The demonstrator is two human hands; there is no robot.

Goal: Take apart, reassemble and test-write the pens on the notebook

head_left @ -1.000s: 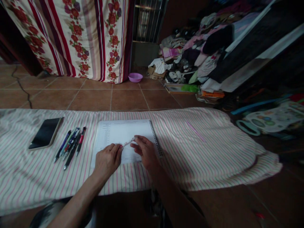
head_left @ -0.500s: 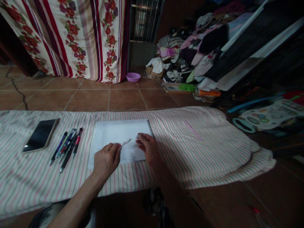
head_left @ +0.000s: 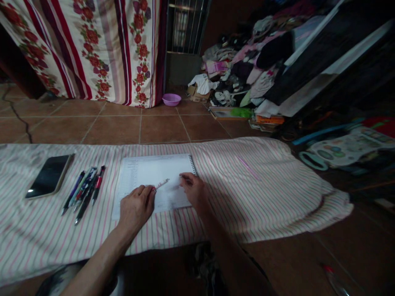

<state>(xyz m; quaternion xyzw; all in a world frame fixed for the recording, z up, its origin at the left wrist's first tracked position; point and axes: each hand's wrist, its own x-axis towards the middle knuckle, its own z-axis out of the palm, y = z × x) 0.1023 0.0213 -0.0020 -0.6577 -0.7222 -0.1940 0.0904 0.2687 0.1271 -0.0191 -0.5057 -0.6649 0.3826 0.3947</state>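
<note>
My left hand [head_left: 137, 203] is closed around a slim white pen [head_left: 162, 183] with reddish marks, its narrow end pointing up and right. Beneath it lies a spiral notebook [head_left: 154, 167] with printed lines on its page. Over the notebook's right side, my right hand [head_left: 194, 188] is pinched at thumb and forefinger, a short way from the pen's end. Whatever sits in that pinch is too small and dim to name. Right of the notebook, a thin pink stick-like piece [head_left: 247, 167] lies on the striped cloth [head_left: 222, 213].
Several pens [head_left: 84, 193] lie side by side left of the notebook, beside a phone [head_left: 49, 176]. Beyond the cloth is a tiled floor with a purple basin [head_left: 171, 99], a floral curtain [head_left: 101, 49] and piled clothes [head_left: 240, 70]. A plastic toy [head_left: 348, 146] stands at right.
My right hand has drawn slightly away from the pen's end, to the right. My left hand keeps its hold on the pen. The whole view has shifted a little.
</note>
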